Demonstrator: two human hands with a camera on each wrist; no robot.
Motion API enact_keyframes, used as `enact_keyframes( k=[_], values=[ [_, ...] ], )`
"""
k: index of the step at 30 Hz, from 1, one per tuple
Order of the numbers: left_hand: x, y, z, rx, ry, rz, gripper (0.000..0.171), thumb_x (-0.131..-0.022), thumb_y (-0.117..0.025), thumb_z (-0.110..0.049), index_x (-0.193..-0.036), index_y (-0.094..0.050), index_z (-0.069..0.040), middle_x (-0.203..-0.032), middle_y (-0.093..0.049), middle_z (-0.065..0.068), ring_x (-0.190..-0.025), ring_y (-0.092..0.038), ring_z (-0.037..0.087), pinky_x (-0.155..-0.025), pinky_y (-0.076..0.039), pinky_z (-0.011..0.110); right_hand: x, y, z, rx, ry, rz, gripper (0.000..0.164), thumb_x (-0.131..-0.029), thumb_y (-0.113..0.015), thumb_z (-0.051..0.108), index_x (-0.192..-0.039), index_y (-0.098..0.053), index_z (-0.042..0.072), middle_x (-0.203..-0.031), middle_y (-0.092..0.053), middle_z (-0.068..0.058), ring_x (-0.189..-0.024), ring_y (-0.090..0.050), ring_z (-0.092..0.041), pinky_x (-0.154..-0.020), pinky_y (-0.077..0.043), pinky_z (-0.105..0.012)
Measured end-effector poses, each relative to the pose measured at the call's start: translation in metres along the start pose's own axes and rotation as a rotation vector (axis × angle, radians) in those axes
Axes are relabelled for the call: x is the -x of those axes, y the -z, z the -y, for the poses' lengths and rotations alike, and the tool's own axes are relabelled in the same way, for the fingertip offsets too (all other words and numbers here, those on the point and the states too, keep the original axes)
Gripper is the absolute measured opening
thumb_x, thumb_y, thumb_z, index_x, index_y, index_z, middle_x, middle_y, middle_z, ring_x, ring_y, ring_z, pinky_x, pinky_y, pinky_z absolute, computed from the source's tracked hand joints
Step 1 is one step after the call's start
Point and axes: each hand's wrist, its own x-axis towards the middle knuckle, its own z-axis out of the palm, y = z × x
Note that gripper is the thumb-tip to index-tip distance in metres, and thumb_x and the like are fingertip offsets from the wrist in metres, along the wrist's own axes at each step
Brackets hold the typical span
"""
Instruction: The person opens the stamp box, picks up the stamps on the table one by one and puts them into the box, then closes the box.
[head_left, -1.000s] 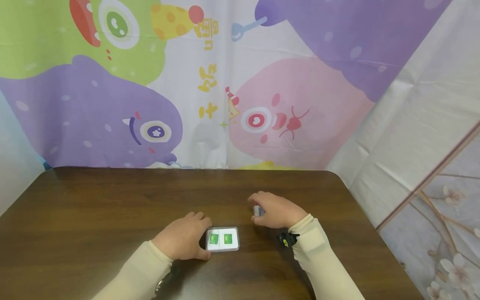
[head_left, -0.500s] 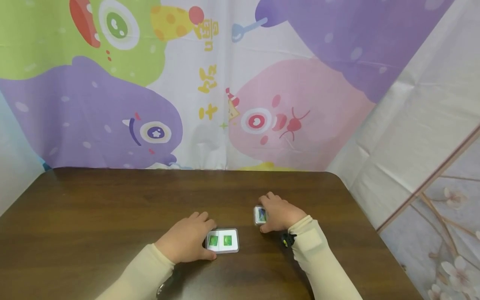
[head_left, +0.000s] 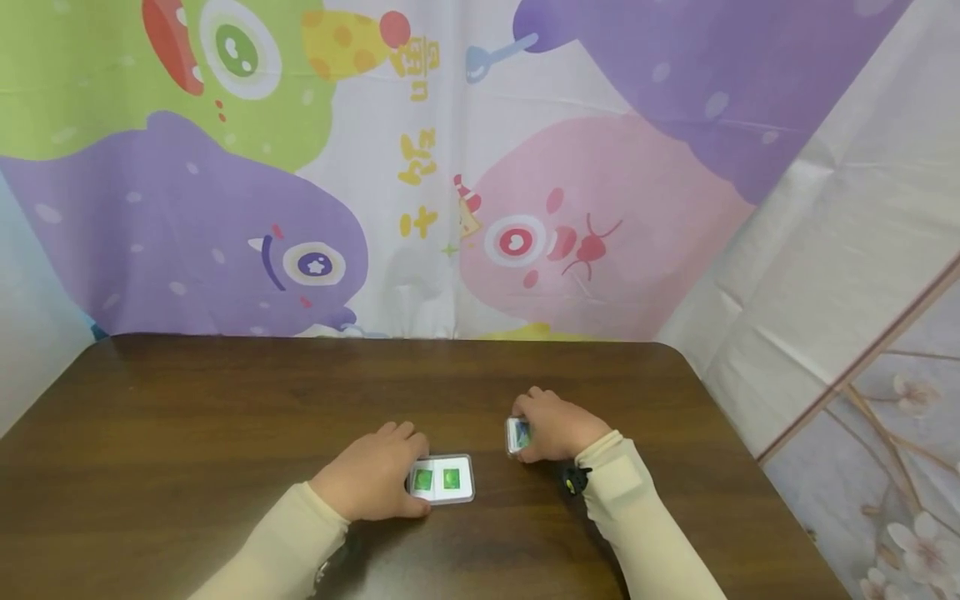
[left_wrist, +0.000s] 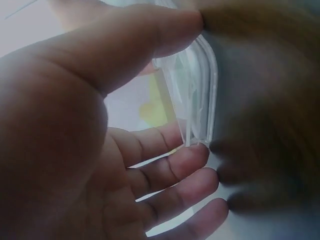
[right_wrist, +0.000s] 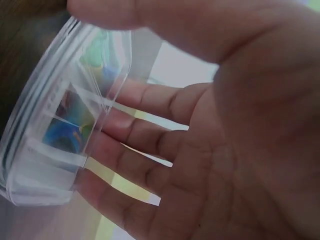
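My left hand (head_left: pixel 371 473) holds a flat clear plastic case (head_left: pixel 452 481) by its left end on the table. Two green square pictures show on the white inside that case. In the left wrist view its clear rim (left_wrist: pixel 207 95) sits between my thumb and fingertips. Farther right, my right hand (head_left: pixel 562 427) grips a second clear plastic case (head_left: pixel 513 435), covering much of it. A blue-green picture (right_wrist: pixel 67 127) shows through its side in the right wrist view. There, the thumb is on one edge and the fingers on the opposite edge. The two cases are apart.
Both cases are over a dark brown wooden table (head_left: pixel 247 392). A cartoon-printed curtain (head_left: pixel 420 275) hangs behind its far edge, and a flowered sheet (head_left: pixel 900 450) hangs at the right. A black band (head_left: pixel 575 481) is on the right wrist.
The right hand has moved slightly right and nearer, and more of its case's picture now shows. The left hand's fingers have shifted a little along its case, which has barely moved.
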Motion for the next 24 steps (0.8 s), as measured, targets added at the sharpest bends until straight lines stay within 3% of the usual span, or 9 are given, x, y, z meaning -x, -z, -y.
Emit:
enact_keyframes(
  k=[15, 24],
  values=[
    [0.002, 0.011, 0.024, -0.014, 0.107, 0.057, 0.052, -0.071, -0.089, -0.032, -0.109, -0.065, -0.006, -0.095, -0.055, 0.000, -0.086, -0.048, 0.018, -0.074, -0.048, 0.039, -0.002, -0.008, 0.023, 0.037, 0.152, 0.041, 0.052, -0.078, -0.089, 0.032, -0.117, -0.063, 0.010, -0.104, -0.054, 0.001, -0.093, -0.050, -0.016, -0.076, -0.051, -0.030],
    [0.006, 0.019, 0.035, -0.009, 0.133, 0.059, 0.050, -0.070, -0.089, -0.028, -0.108, -0.065, -0.008, -0.095, -0.055, -0.002, -0.086, -0.048, 0.017, -0.074, -0.047, 0.038, -0.001, -0.011, 0.028, 0.038, 0.164, 0.030, 0.051, -0.078, -0.090, 0.033, -0.116, -0.064, 0.011, -0.103, -0.053, 0.001, -0.092, -0.049, -0.015, -0.073, -0.050, -0.028]
  ],
)
